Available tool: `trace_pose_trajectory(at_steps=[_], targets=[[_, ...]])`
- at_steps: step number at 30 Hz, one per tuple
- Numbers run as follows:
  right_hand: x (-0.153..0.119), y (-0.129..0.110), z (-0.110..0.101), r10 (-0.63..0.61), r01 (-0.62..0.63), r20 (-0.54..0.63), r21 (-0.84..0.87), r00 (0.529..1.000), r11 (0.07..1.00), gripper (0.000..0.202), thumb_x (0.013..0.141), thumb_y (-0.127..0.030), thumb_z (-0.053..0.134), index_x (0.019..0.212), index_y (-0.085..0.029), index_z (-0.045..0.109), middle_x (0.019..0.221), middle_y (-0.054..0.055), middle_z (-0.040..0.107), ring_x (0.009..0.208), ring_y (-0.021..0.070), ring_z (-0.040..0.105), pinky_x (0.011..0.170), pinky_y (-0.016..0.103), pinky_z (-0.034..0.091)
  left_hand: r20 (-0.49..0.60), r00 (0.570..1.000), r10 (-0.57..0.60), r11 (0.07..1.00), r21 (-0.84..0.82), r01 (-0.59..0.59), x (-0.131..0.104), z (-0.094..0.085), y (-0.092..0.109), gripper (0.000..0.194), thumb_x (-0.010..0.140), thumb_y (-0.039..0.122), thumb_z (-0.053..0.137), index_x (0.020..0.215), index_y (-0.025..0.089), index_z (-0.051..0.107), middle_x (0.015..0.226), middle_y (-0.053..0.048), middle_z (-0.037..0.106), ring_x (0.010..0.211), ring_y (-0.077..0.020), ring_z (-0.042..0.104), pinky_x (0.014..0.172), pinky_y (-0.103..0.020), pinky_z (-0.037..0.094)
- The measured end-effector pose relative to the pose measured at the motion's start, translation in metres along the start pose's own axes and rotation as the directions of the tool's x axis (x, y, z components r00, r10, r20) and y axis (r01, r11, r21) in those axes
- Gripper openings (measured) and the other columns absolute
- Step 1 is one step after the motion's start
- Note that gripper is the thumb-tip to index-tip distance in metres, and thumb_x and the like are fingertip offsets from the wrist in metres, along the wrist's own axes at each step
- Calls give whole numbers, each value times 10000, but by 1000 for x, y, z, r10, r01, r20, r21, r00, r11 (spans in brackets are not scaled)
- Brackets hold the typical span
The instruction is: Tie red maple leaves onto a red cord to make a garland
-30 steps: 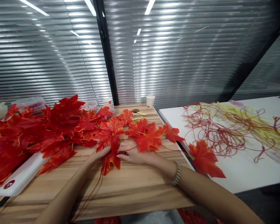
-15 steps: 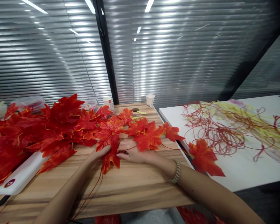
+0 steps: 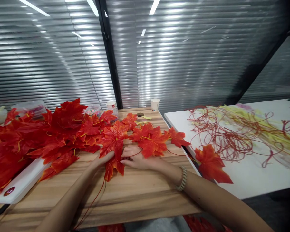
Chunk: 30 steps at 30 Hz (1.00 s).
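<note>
My left hand (image 3: 105,159) is closed on a red artificial maple leaf (image 3: 114,167), its fingertips partly hidden by the leaf. Close by on the right, my right hand (image 3: 136,158) has curled fingers, and a thin red cord runs across them. Its fingertips meet the edge of the same leaf. A larger maple leaf (image 3: 116,135) lies just above both hands. More leaves on the cord (image 3: 175,152) trail to the right, ending with one leaf (image 3: 212,163) over the white table's edge. Another stretch of cord (image 3: 93,203) hangs toward the front edge.
A heap of red leaves (image 3: 48,129) covers the left side, beside a white device (image 3: 23,182) with a black cable. Paper cups (image 3: 155,105) stand at the back. Tangled red cord (image 3: 227,135) and yellow strips (image 3: 263,124) lie on the white table (image 3: 251,183).
Almost nothing differs. Both hands stay at the same leaf, with a very slight shift of the fingers and of the view.
</note>
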State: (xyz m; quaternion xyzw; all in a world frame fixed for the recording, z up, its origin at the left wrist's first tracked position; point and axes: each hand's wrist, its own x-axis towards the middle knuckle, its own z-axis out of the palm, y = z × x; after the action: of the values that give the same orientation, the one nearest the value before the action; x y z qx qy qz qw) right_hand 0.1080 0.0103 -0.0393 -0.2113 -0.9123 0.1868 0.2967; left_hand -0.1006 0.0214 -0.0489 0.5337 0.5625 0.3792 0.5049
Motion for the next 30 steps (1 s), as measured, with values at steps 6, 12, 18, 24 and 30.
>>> trace_pose_trajectory(at_steps=[6,12,18,24,30], targets=[[0,-4,-4,8,-8,19,8,1000,1000,164,852,-244,494,959,-178,600,970,50,594,906,141,542,824,265,431,-47,998,51,998,29,-50,-2,1,-7,299,498,420,655,658,174,596,924,-102,659,1106,-311,476,1016,-412,309],[2,-5,-2,24,-24,11,5,1000,1000,143,843,-259,512,900,-174,612,929,46,602,901,145,547,823,269,430,-14,998,59,998,6,-59,-11,4,3,309,531,393,656,760,189,617,981,-88,649,1056,-304,519,961,-398,380],[2,-7,-4,36,-36,15,-25,999,999,147,846,-237,502,926,-167,604,964,46,603,905,139,545,825,259,425,-58,998,23,1000,22,-22,-16,8,13,268,516,370,669,703,188,609,941,-102,655,1093,-329,482,967,-439,362],[2,-15,-11,41,-38,34,-68,999,997,167,862,-246,474,900,-158,610,931,43,615,863,129,549,796,234,426,-64,998,3,999,-44,-6,-32,11,24,536,481,497,704,883,158,600,1063,-125,621,1139,-331,458,986,-425,357],[2,-12,-6,21,-22,-9,-168,1000,986,219,879,-276,443,854,-162,628,877,46,636,812,138,559,764,243,429,-85,994,68,997,-26,-71,-23,4,14,687,429,612,694,951,177,598,1131,-119,593,1216,-332,375,1030,-427,305]])
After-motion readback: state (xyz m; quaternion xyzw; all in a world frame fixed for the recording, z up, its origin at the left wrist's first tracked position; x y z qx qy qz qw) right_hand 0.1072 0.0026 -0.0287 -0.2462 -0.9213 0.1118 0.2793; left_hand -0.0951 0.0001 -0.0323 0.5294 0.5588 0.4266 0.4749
